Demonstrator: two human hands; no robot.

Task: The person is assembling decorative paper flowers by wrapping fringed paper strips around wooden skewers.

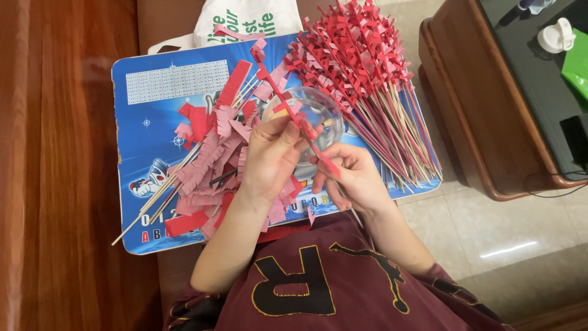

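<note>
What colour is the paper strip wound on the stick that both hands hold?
Red. The head view shows the fringed paper strip on the stick between the left hand and the right hand.

A white bag (245, 21) with green print lies beyond the blue printed board (147, 116); a dark screen (576, 141) sits far right.

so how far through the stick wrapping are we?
Done: a big fanned pile of wrapped sticks on the blue board. In hand: the left hand and right hand winding a red fringed strip on one stick. Left: bare sticks and loose fringed strips.
</note>
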